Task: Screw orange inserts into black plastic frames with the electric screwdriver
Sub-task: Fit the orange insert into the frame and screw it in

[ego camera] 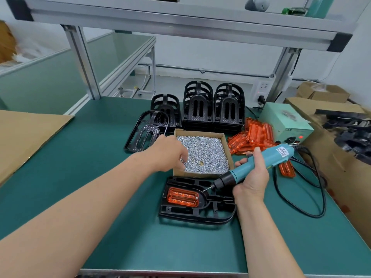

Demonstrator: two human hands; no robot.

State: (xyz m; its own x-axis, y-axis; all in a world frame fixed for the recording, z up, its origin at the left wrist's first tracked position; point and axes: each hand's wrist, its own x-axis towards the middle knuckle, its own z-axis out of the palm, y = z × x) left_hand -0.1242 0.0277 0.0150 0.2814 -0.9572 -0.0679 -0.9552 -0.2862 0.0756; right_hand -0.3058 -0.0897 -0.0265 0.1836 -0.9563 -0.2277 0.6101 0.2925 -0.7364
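Nearest, the frame lies flat on the mat with an insert seated in it. Both look like light, stiff plastic that would skid under a push, so I would pin the frame by its outer rim and keep off the glossy insert. Just above, my right hand is wrapped round the driver, bit just off the insert's end. Beyond, my left hand dips curled fingers into the screws in the box, whether pinching one I cannot tell, with stacked frames and spare inserts behind.
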